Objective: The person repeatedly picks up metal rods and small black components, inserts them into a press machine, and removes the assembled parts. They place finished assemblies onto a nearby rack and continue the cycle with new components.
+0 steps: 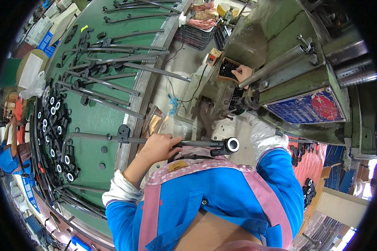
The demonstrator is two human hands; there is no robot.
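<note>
My left hand (158,147) is closed round a long black metal tube (197,143), held level in front of my apron. The tube's right end carries a round black fitting with a white ring (232,145). Its bent left end reaches over the green table, and a black bracket (123,133) sits on it left of my hand. My right hand (242,74) reaches into a small box (225,78) of small black parts (229,67) beside the machine. Those fingertips are bent together down among the parts; whatever they pinch is hidden.
A green press-like machine (280,50) with a spring and lever rises at right. Several black tubes (109,83) and ringed fittings (54,109) cover parts of the green table (92,144). A black crate (197,38) stands behind. At far left is another person (12,150).
</note>
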